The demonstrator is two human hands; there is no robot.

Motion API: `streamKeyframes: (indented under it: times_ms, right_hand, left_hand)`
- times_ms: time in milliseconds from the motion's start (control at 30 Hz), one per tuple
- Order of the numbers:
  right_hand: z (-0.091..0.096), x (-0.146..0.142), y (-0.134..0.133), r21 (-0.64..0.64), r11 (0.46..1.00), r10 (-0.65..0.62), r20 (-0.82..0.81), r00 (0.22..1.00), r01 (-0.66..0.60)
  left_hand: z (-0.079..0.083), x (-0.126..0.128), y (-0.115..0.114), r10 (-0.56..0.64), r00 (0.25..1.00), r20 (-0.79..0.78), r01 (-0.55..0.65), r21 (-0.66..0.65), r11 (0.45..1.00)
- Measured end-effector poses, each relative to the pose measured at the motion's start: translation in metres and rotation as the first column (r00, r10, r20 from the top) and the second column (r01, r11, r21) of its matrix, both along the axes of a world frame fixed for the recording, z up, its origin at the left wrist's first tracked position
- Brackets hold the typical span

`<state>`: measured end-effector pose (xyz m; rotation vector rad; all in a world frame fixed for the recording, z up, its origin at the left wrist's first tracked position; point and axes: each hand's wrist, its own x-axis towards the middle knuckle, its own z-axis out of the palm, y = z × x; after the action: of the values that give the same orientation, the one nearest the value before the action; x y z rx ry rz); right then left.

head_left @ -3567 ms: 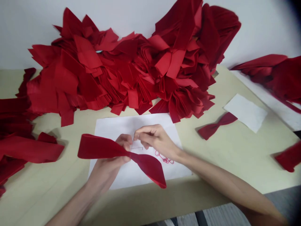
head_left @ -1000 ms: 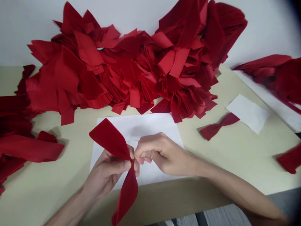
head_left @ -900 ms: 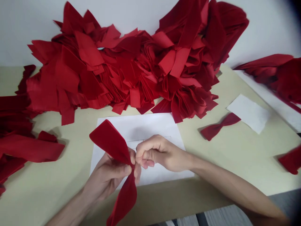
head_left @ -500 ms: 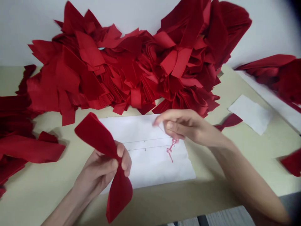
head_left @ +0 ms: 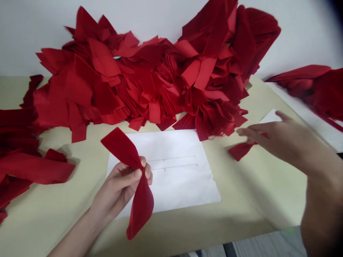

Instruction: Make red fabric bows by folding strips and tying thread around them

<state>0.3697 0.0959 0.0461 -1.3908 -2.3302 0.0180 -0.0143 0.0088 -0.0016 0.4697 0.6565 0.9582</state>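
My left hand (head_left: 122, 184) pinches a red velvet bow (head_left: 142, 203) at its gathered middle, thumb in front. One loop points up and left, the other hangs down over the wrist side of the paper. Beneath it lies a white sheet (head_left: 184, 185) with ruled, ticked lines. Over to the right, my right hand (head_left: 281, 142) has its fingers stretched apart, slightly blurred, above a second red bow (head_left: 240, 150) on the table. The hand hides part of that bow; touching cannot be made out. Thin pink-red thread (head_left: 222, 135) rests at the pile's lower right edge.
A big heap of red velvet strips (head_left: 150, 82) stands along the wall. More red pieces (head_left: 34, 166) lie at the left. At the right, a small white paper (head_left: 269, 116) is partly hidden by my hand, and red cloth (head_left: 316, 89) lies on a white surface.
My right hand has left the paper, moved right and spread its fingers; the thread it held now lies by the pile. The left hand shifted slightly right with its bow.
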Motion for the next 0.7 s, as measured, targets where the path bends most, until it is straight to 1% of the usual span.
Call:
streamKeyframes:
  times_ms: [33, 67, 100, 133, 200, 267, 300, 333, 400, 433, 500, 533, 567, 633, 700]
  right_hand:
    - [0.003, 0.000, 0.001, 0.037, 0.999, 0.014, 0.069, 0.998, -0.017]
    - [0.006, -0.002, 0.002, 0.036, 0.998, 0.039, 0.171, 0.985, -0.046]
    - [0.009, -0.005, 0.002, 0.000, 0.997, 0.071, 0.260, 0.963, -0.074]
    - [0.013, -0.008, 0.001, -0.024, 0.996, 0.084, 0.281, 0.956, -0.080]
    - [0.018, -0.018, -0.001, -0.049, 0.998, 0.046, 0.245, 0.968, -0.035]
    - [0.022, -0.030, -0.006, -0.011, 1.000, -0.025, 0.184, 0.983, 0.027]
    - [0.023, -0.037, -0.009, 0.016, 1.000, -0.024, 0.170, 0.985, 0.022]
    - [0.023, -0.046, -0.011, 0.035, 0.999, 0.004, 0.171, 0.985, -0.010]
    - [0.020, -0.065, -0.017, 0.017, 0.996, 0.083, 0.199, 0.977, -0.088]
    - [0.018, -0.076, -0.020, 0.003, 0.996, 0.089, 0.194, 0.977, -0.091]
    - [0.011, -0.100, -0.027, -0.024, 0.999, 0.040, 0.123, 0.992, -0.037]
    - [0.007, -0.112, -0.031, -0.039, 0.999, 0.031, 0.052, 0.998, -0.029]
    - [0.003, -0.123, -0.035, -0.060, 0.997, 0.047, -0.018, 0.999, -0.048]
    - [-0.004, -0.145, -0.044, -0.115, 0.978, 0.160, -0.119, 0.980, -0.173]
    - [-0.009, -0.162, -0.052, -0.195, 0.936, 0.250, -0.220, 0.943, -0.293]
  left_hand:
    - [0.000, 0.001, 0.001, 0.000, 1.000, -0.006, 0.000, -0.008, 1.000]
    - [0.000, 0.001, 0.001, 0.001, 1.000, -0.011, -0.001, -0.015, 1.000]
    - [0.000, 0.002, 0.001, 0.000, 1.000, -0.017, -0.001, -0.019, 1.000]
    - [0.000, 0.002, 0.001, -0.003, 1.000, -0.024, 0.003, -0.021, 1.000]
    - [0.000, 0.003, 0.001, -0.005, 0.999, -0.042, 0.004, -0.017, 1.000]
    - [-0.001, 0.004, 0.001, 0.010, 0.998, -0.069, -0.010, -0.006, 1.000]
    - [-0.001, 0.005, 0.000, 0.017, 0.996, -0.086, -0.017, -0.001, 1.000]
    - [-0.001, 0.005, -0.001, 0.021, 0.994, -0.104, -0.021, 0.004, 1.000]
    - [-0.002, 0.006, -0.002, 0.018, 0.990, -0.137, -0.018, 0.006, 1.000]
    - [-0.002, 0.006, -0.003, 0.016, 0.988, -0.152, -0.015, 0.008, 1.000]
    - [-0.004, 0.007, -0.004, 0.023, 0.983, -0.180, -0.021, 0.016, 1.000]
    - [-0.004, 0.008, -0.005, 0.032, 0.980, -0.195, -0.028, 0.021, 0.999]
    - [-0.005, 0.009, -0.005, 0.041, 0.978, -0.206, -0.036, 0.027, 0.999]
    - [-0.006, 0.010, -0.005, 0.048, 0.975, -0.219, -0.042, 0.034, 0.999]
    - [-0.006, 0.011, -0.005, 0.049, 0.974, -0.222, -0.039, 0.050, 0.998]
